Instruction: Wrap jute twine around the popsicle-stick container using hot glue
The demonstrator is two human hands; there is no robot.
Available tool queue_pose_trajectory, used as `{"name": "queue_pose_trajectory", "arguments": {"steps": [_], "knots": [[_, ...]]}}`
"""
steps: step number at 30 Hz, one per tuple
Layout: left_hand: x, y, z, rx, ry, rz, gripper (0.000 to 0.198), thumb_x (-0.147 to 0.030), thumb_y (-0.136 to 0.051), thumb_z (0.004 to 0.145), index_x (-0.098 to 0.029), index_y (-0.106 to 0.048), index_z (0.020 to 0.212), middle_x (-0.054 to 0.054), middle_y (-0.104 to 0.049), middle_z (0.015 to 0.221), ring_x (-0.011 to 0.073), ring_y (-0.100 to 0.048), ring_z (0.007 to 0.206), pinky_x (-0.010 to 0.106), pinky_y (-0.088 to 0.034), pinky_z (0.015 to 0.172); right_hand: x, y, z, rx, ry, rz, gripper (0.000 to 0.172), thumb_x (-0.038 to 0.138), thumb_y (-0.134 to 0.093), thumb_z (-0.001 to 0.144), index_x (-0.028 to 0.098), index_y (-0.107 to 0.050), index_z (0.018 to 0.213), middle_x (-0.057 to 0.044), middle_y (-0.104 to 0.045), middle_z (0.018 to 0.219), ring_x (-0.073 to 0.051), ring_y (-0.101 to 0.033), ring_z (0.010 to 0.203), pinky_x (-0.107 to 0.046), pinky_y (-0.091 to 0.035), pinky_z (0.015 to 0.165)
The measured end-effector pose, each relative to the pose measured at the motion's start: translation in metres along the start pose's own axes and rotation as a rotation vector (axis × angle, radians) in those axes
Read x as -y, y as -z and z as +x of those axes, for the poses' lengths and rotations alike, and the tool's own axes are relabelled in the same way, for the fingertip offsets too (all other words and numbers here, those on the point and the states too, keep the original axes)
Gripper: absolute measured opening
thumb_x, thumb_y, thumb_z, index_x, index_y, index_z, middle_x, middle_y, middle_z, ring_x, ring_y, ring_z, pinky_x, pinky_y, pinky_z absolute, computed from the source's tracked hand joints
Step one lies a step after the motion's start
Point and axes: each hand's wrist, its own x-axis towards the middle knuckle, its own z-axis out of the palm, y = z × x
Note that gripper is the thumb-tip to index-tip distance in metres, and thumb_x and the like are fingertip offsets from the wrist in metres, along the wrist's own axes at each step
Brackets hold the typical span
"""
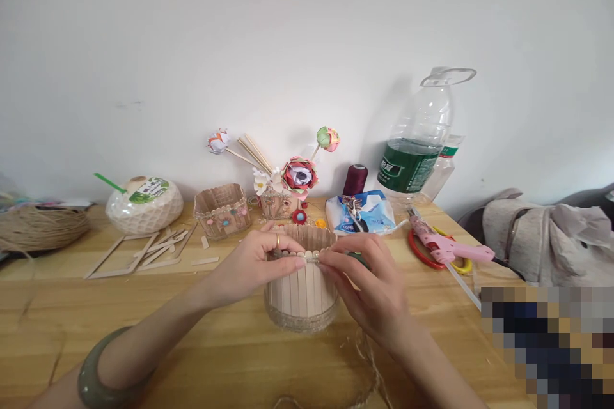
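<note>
A round pot of upright craft sticks (300, 291) stands on the table in front of me, with twine wound in a band around its base. My left hand (263, 255) grips its rim, thumb outside and fingers reaching over the edge. At the front of the rim, my right hand (367, 275) is closed, its fingertips pressing a strand of twine (311, 261) against the sticks. Loose twine (367, 348) trails down to the table beneath my right hand. Part of the rim is hidden behind my fingers.
Behind lie loose sticks (163, 249), a wrapped coconut (144, 204), a small stick box (223, 220), paper flowers (300, 176) and a tissue pack (364, 211). Rightward are a large bottle (415, 147) and a pink glue gun (439, 246) over scissors. A twine coil (43, 227) sits left.
</note>
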Motion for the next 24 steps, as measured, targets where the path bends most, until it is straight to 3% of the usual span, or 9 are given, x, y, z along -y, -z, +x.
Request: {"name": "queue_pose_trajectory", "arguments": {"steps": [4, 6, 9, 13, 17, 20, 24], "knots": [[0.001, -0.001, 0.0, -0.017, -0.019, 0.018, 0.02, -0.031, -0.057, 0.08, -0.019, -0.073, 0.084, 0.0, -0.069, 0.077, 0.0179, -0.059, 0.076, 0.035, -0.041, 0.087, -0.002, 0.0, -0.004, -0.042, 0.075, -0.086, 0.017, 0.005, -0.057, 0.082, 0.016, -0.061, 0.095, -0.006, -0.061, 0.08, -0.018, -0.054, 0.077, -0.033, -0.046, 0.065], [0.002, -0.003, 0.0, -0.031, -0.039, 0.042, 0.019, -0.03, -0.057, 0.08, -0.02, -0.073, 0.081, -0.002, -0.069, 0.075, 0.0166, -0.059, 0.073, 0.041, -0.028, 0.101, -0.002, 0.0, -0.006, -0.024, 0.114, -0.115, 0.018, 0.005, -0.056, 0.083, 0.014, -0.06, 0.098, -0.007, -0.063, 0.081, -0.019, -0.054, 0.077, -0.033, -0.047, 0.065], [0.002, -0.005, 0.0, -0.055, -0.042, 0.05, 0.019, -0.03, -0.056, 0.079, -0.019, -0.071, 0.075, -0.002, -0.068, 0.071, 0.0157, -0.058, 0.071, 0.044, -0.015, 0.107, -0.002, 0.001, -0.008, 0.014, 0.165, -0.148, 0.02, 0.005, -0.055, 0.083, 0.012, -0.06, 0.101, -0.008, -0.066, 0.084, -0.02, -0.056, 0.08, -0.033, -0.048, 0.067], [-0.003, -0.007, 0.0, -0.069, -0.017, 0.045, 0.017, -0.028, -0.054, 0.076, -0.018, -0.066, 0.07, -0.003, -0.064, 0.068, 0.0157, -0.055, 0.068, 0.044, -0.025, 0.1, 0.001, 0.001, -0.005, 0.004, 0.123, -0.091, 0.017, 0.006, -0.06, 0.08, 0.014, -0.06, 0.095, -0.007, -0.066, 0.082, -0.018, -0.057, 0.077, -0.032, -0.049, 0.067], [-0.008, -0.007, -0.001, -0.09, 0.001, 0.054, 0.016, -0.027, -0.052, 0.073, -0.018, -0.059, 0.063, -0.003, -0.055, 0.061, 0.0154, -0.049, 0.066, 0.038, -0.037, 0.085, 0.005, 0.001, -0.001, 0.022, -0.055, 0.109, 0.014, 0.006, -0.06, 0.08, 0.018, -0.059, 0.088, -0.004, -0.065, 0.079, -0.017, -0.057, 0.075, -0.033, -0.049, 0.069], [-0.009, -0.007, -0.002, -0.077, -0.006, 0.036, 0.016, -0.028, -0.049, 0.072, -0.018, -0.055, 0.061, -0.003, -0.052, 0.059, 0.015, -0.048, 0.063, 0.032, -0.04, 0.073, 0.007, 0.002, 0.001, 0.046, -0.162, 0.21, 0.013, 0.007, -0.058, 0.081, 0.019, -0.059, 0.085, -0.003, -0.063, 0.078, -0.016, -0.056, 0.076, -0.033, -0.048, 0.069], [-0.008, -0.008, -0.002, -0.1, -0.026, 0.05, 0.018, -0.03, -0.053, 0.073, -0.018, -0.055, 0.06, -0.002, -0.053, 0.06, 0.0164, -0.047, 0.069, 0.029, -0.038, 0.069, 0.007, 0.003, 0.001, 0.055, -0.194, 0.241, 0.012, 0.008, -0.057, 0.082, 0.02, -0.059, 0.085, -0.003, -0.061, 0.079, -0.017, -0.055, 0.078, -0.033, -0.047, 0.069]]}}
